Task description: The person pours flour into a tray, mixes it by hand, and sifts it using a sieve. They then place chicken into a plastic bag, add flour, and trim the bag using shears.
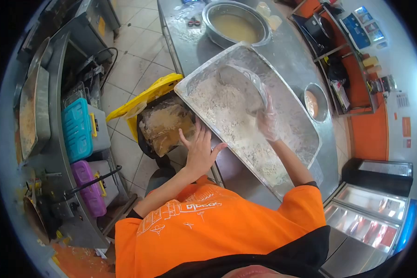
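Note:
A large rectangular metal tray (295,113) of lumpy flour (227,111) tilts across the table's edge. Inside it, my right hand (267,121), in a clear plastic glove, grips the rim of a round metal bowl (238,76) lying tipped in the flour. My bare left hand (200,149) has its fingers spread against the tray's near left side. Just below that hand stands a black bin with a yellow lid (146,95), and a flour-dusted plastic bag (167,123) fills its opening.
On the steel table (194,51) stand a wide pot of cloudy liquid (238,28) and a smaller metal bowl (316,103) at the right. Blue-lidded (76,129) and purple-lidded (88,190) boxes sit on the left rack. A glass-topped freezer (368,208) is at lower right.

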`<state>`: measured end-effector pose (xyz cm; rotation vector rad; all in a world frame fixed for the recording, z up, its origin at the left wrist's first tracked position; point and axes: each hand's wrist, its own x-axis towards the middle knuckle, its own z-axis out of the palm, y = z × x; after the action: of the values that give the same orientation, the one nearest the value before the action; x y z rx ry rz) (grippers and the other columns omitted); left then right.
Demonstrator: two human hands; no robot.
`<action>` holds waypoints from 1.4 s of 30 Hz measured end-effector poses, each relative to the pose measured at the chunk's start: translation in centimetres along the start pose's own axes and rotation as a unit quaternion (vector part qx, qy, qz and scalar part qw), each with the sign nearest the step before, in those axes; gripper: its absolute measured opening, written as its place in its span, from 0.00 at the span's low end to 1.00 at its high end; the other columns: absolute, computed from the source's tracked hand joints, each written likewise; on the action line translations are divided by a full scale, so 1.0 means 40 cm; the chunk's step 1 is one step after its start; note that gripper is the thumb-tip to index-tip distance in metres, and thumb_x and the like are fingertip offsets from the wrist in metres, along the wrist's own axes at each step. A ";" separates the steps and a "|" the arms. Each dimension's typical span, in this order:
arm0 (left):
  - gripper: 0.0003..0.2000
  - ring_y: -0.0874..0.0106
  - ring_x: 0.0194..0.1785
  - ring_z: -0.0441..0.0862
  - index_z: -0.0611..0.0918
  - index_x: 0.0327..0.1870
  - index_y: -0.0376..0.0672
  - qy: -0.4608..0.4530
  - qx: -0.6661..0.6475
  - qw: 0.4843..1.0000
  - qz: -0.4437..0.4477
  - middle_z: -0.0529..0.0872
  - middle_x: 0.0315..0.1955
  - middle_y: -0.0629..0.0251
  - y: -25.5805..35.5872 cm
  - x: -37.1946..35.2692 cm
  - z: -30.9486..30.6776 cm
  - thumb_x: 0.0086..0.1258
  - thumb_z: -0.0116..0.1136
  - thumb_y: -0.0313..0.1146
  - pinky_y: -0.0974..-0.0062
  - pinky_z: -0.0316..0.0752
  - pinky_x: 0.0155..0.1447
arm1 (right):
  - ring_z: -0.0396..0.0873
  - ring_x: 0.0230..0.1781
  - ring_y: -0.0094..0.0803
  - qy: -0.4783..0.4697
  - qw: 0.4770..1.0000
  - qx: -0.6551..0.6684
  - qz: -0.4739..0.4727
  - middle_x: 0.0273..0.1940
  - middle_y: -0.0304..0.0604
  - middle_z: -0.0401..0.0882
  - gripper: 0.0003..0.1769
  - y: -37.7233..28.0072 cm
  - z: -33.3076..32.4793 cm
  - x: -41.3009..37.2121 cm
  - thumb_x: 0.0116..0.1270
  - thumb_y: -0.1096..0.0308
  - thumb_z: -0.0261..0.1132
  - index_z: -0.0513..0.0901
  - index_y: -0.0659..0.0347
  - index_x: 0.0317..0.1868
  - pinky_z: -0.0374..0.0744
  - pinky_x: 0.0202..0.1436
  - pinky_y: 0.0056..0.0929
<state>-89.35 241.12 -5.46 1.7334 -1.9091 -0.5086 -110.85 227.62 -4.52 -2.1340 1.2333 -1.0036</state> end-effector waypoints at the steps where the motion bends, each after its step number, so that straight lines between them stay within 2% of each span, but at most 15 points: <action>1: 0.37 0.52 0.74 0.47 0.62 0.64 0.30 0.002 0.003 1.000 -0.005 0.62 0.66 0.47 -0.001 0.000 -0.002 0.68 0.46 0.57 0.32 0.23 0.64 | 0.56 0.71 0.42 -0.003 1.000 0.004 -0.002 0.70 0.49 0.55 0.49 0.016 0.019 -0.017 0.46 0.91 0.39 0.50 0.51 0.73 0.62 0.69 0.32; 11: 0.37 0.55 0.76 0.43 0.63 0.65 0.35 -0.008 -0.050 0.999 -0.011 0.57 0.69 0.48 -0.010 0.022 -0.014 0.66 0.48 0.59 0.33 0.23 0.64 | 0.75 0.54 0.45 0.068 0.907 0.325 0.257 0.63 0.53 0.66 0.44 -0.047 0.135 -0.142 0.58 0.86 0.46 0.45 0.43 0.73 0.84 0.47 0.37; 13: 0.38 0.56 0.76 0.43 0.62 0.68 0.38 -0.008 -0.061 0.998 -0.009 0.57 0.70 0.50 -0.019 0.031 -0.010 0.66 0.49 0.59 0.34 0.24 0.65 | 0.79 0.46 0.46 0.008 0.799 0.384 0.462 0.59 0.59 0.67 0.40 -0.051 0.120 -0.109 0.60 0.84 0.47 0.47 0.54 0.72 0.85 0.46 0.39; 15: 0.37 0.58 0.76 0.41 0.63 0.68 0.41 0.003 -0.107 0.994 0.005 0.57 0.70 0.52 -0.050 0.077 -0.010 0.64 0.50 0.60 0.30 0.28 0.64 | 0.80 0.42 0.48 -0.052 0.751 0.441 0.490 0.56 0.60 0.67 0.34 0.285 0.220 -0.163 0.60 0.83 0.48 0.51 0.62 0.68 0.85 0.46 0.43; 16: 0.32 0.60 0.75 0.48 0.66 0.66 0.43 -0.010 -0.075 0.997 -0.012 0.60 0.69 0.53 -0.048 0.091 -0.044 0.65 0.54 0.52 0.42 0.44 0.68 | 0.80 0.39 0.49 -0.082 0.724 0.464 0.503 0.54 0.60 0.66 0.31 0.443 0.267 -0.187 0.61 0.83 0.48 0.53 0.67 0.66 0.85 0.47 0.44; 19: 0.22 0.62 0.55 0.79 0.76 0.56 0.37 -0.006 -0.208 0.977 0.046 0.75 0.58 0.52 -0.143 0.089 -0.115 0.64 0.59 0.41 0.66 0.73 0.52 | 0.80 0.40 0.50 0.127 0.608 0.513 0.592 0.49 0.61 0.68 0.14 0.073 0.175 -0.034 0.61 0.84 0.47 0.61 0.79 0.48 0.86 0.42 0.39; 23: 0.10 0.77 0.18 0.79 0.83 0.39 0.33 -0.078 -0.300 0.931 -0.195 0.85 0.23 0.61 -0.376 -0.106 -0.184 0.67 0.54 0.32 0.79 0.74 0.27 | 0.75 0.47 0.48 0.166 0.702 0.515 0.463 0.49 0.57 0.66 0.13 -0.004 0.106 -0.085 0.58 0.86 0.47 0.65 0.73 0.45 0.82 0.53 0.48; 25: 0.14 0.77 0.20 0.80 0.83 0.40 0.35 -0.013 -0.245 0.920 -0.306 0.83 0.20 0.63 -0.552 -0.289 -0.149 0.70 0.51 0.38 0.80 0.72 0.26 | 0.77 0.45 0.51 0.206 0.649 0.510 0.526 0.49 0.60 0.67 0.19 0.050 0.068 -0.069 0.57 0.86 0.46 0.63 0.74 0.51 0.84 0.50 0.47; 27: 0.15 0.55 0.41 0.83 0.79 0.50 0.35 0.001 -0.044 0.939 -0.342 0.84 0.36 0.46 -0.793 -0.555 -0.044 0.67 0.51 0.33 0.61 0.75 0.44 | 0.78 0.42 0.53 0.241 0.594 0.500 0.583 0.49 0.64 0.67 0.24 0.171 0.047 -0.128 0.56 0.87 0.46 0.61 0.76 0.56 0.85 0.47 0.47; 28: 0.16 0.48 0.50 0.77 0.78 0.52 0.36 -0.055 0.015 0.920 -0.387 0.81 0.43 0.42 -0.764 -0.628 -0.075 0.64 0.52 0.32 0.56 0.71 0.52 | 0.77 0.42 0.53 0.137 0.855 0.343 0.363 0.48 0.63 0.68 0.24 0.288 0.060 -0.223 0.56 0.87 0.45 0.62 0.76 0.56 0.85 0.46 0.49; 29: 0.17 0.48 0.50 0.77 0.78 0.51 0.36 -0.100 0.017 0.881 -0.463 0.81 0.44 0.42 -0.816 -0.745 -0.044 0.62 0.54 0.33 0.57 0.72 0.54 | 0.77 0.42 0.52 0.012 0.987 0.132 0.090 0.46 0.62 0.69 0.23 0.341 0.074 -0.268 0.56 0.88 0.45 0.63 0.76 0.55 0.85 0.46 0.50; 32: 0.18 0.50 0.54 0.76 0.78 0.52 0.36 -0.316 0.044 0.754 -0.575 0.79 0.48 0.43 -0.854 -0.972 0.022 0.62 0.53 0.33 0.62 0.71 0.58 | 0.77 0.41 0.51 0.323 0.678 0.446 0.486 0.43 0.62 0.69 0.16 -0.078 0.029 -0.077 0.57 0.88 0.44 0.64 0.80 0.48 0.85 0.46 0.51; 35: 0.18 0.51 0.54 0.76 0.78 0.53 0.36 -0.269 -0.044 0.717 -0.641 0.79 0.49 0.43 -0.859 -1.090 0.066 0.62 0.53 0.33 0.63 0.70 0.58 | 0.77 0.38 0.52 0.229 0.783 0.365 0.449 0.42 0.61 0.69 0.11 -0.031 0.035 -0.139 0.58 0.87 0.43 0.64 0.80 0.43 0.85 0.46 0.51; 38: 0.18 0.52 0.55 0.76 0.78 0.53 0.36 -0.198 -0.117 0.717 -0.658 0.79 0.49 0.44 -0.890 -1.102 0.080 0.62 0.53 0.33 0.63 0.70 0.58 | 0.78 0.34 0.51 0.312 0.665 0.442 0.515 0.45 0.62 0.66 0.10 -0.045 0.039 -0.098 0.59 0.86 0.44 0.65 0.77 0.42 0.86 0.45 0.49; 42: 0.19 0.53 0.55 0.76 0.78 0.53 0.36 -0.102 -0.199 0.735 -0.640 0.79 0.50 0.44 -0.955 -1.061 0.070 0.62 0.53 0.33 0.64 0.70 0.58 | 0.81 0.34 0.49 0.278 0.729 0.323 0.536 0.39 0.60 0.69 0.09 -0.166 0.045 -0.076 0.61 0.82 0.47 0.69 0.71 0.42 0.86 0.43 0.40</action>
<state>-57.97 278.60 -35.12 2.4781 -0.2845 -1.4742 -106.94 233.56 -2.10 -0.3573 1.6792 -1.2152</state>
